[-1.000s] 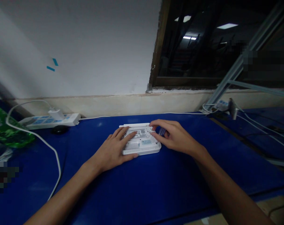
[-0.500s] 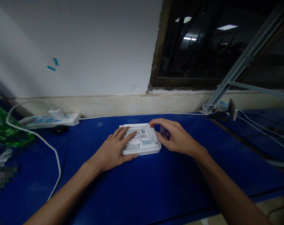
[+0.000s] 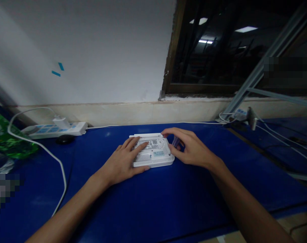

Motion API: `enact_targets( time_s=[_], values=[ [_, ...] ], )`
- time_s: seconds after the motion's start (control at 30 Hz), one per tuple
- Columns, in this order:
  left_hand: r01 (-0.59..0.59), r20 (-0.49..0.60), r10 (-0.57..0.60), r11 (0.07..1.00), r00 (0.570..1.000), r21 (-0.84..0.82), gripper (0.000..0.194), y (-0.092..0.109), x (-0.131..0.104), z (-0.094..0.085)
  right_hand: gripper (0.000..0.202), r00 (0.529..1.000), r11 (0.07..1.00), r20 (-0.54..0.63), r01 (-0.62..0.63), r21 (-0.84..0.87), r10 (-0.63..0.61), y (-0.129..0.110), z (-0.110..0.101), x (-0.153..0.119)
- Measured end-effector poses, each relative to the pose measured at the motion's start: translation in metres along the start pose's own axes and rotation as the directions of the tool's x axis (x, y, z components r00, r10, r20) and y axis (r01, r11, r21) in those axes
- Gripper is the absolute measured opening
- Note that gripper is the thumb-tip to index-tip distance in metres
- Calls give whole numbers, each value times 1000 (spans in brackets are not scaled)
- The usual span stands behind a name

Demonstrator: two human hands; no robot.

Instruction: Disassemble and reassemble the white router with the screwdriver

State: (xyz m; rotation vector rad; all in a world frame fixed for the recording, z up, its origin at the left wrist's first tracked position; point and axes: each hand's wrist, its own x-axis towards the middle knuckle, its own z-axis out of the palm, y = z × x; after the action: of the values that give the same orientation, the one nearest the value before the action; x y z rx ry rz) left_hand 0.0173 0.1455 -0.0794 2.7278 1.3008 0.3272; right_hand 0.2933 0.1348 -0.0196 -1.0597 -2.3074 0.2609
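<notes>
Flat white plastic router-like box (image 3: 153,151), vented underside up, lying mid-way across the blue tabletop (image 3: 153,202). Left hand (image 3: 124,163) spread flat on the box's left half, fingers extended, pinning it down. Right hand (image 3: 191,148) curled at the box's right edge, fingertips touching its far corner, pinching what may be a small clear tool (image 3: 175,141), hard to make out. White power strip (image 3: 54,130) well left, by the wall.
</notes>
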Motion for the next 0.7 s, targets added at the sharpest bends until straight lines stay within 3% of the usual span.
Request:
enact_targets(
  time_s=[0.1, 0.27, 0.43, 0.6, 0.7],
  values=[
    [-2, -3, 2, 1000, 1000, 8, 82, 0, 0, 0, 40, 999, 999, 22, -27, 44, 26, 1, 0, 0],
    [-4, -10, 4, 1000, 1000, 17, 82, -1, 0, 1, 57, 1000, 999, 28, -5, 40, 4, -2, -2, -1],
    [-10, -17, 10, 1000, 1000, 4, 81, -1, 0, 1, 34, 999, 998, 31, -34, 44, 33, 0, -2, -1],
    [-8, -12, 7, 1000, 1000, -9, 82, -1, -1, 1, 48, 999, 998, 47, -17, 60, 14, -2, -4, -1],
    [-11, -15, 11, 1000, 1000, -7, 81, -1, -1, 1, 33, 998, 998, 53, -47, 45, 44, -2, -6, -1]
  ],
)
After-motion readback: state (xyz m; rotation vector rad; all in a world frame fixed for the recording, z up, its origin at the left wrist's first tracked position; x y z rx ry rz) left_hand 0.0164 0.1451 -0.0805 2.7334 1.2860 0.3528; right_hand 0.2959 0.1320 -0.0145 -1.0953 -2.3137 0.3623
